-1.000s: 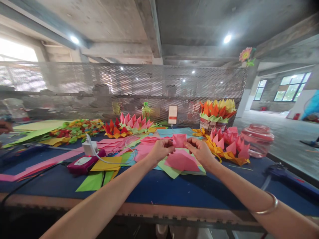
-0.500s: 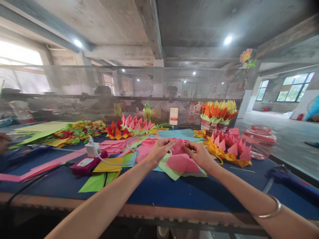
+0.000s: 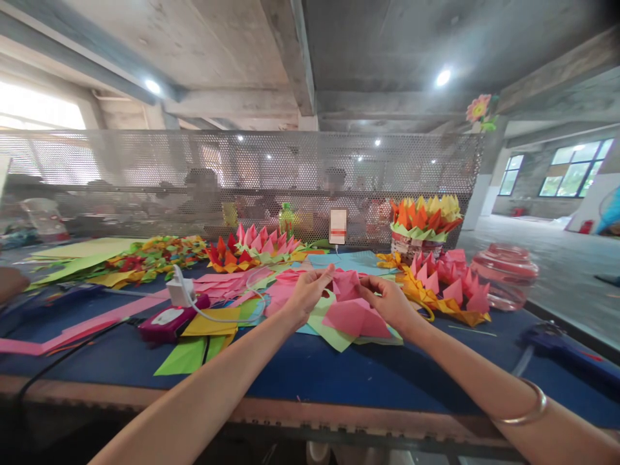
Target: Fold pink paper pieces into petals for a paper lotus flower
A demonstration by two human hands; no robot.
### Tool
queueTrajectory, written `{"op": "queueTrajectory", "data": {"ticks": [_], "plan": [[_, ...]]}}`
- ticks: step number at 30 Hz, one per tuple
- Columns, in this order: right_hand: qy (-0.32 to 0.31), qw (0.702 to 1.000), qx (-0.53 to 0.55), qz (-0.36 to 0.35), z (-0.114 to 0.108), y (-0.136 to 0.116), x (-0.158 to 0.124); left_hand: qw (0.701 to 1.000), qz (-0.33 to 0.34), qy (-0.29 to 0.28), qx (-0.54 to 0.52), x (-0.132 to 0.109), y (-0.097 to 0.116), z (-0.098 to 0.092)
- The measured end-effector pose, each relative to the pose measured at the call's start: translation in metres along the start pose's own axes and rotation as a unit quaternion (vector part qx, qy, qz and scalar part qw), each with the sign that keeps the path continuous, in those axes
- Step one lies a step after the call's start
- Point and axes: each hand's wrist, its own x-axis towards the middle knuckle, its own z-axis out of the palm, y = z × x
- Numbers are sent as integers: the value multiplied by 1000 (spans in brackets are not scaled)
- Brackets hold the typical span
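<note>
Between my two hands is a piece of pink paper (image 3: 345,284), partly folded and held just above the table. My left hand (image 3: 310,292) pinches its left side between thumb and fingers. On the opposite edge, the fingertips of my right hand (image 3: 385,298) are closed. Below lie loose pink sheets (image 3: 356,318) and pale green sheets (image 3: 334,332). Close to my right hand stands a ring of folded pink and orange paper petals (image 3: 453,294). Further back sits another pink petal ring (image 3: 266,240).
A purple power socket (image 3: 167,321) with a white plug and cables lies left. A blue glue gun (image 3: 566,349) rests at right, near a clear pink jar (image 3: 504,278). A layered paper flower (image 3: 426,219) stands behind. Another person's hand (image 3: 12,284) shows at the left edge.
The pink paper has opened slightly between my fingers, and my left thumb has lifted. The other person's hand at the left edge has moved a little further into view.
</note>
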Motion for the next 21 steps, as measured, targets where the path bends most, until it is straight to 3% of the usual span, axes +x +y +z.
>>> {"op": "queueTrajectory", "data": {"ticks": [6,15,21], "plan": [[10,1000,7,-4,-1,4,1,998,-37,54,7,1,2,0],[7,1000,19,2,-1,7,2,995,-13,95,41,4,-2,-3],[3,1000,21,-3,-1,6,2,997,-9,71,28,2,0,-2]]}}
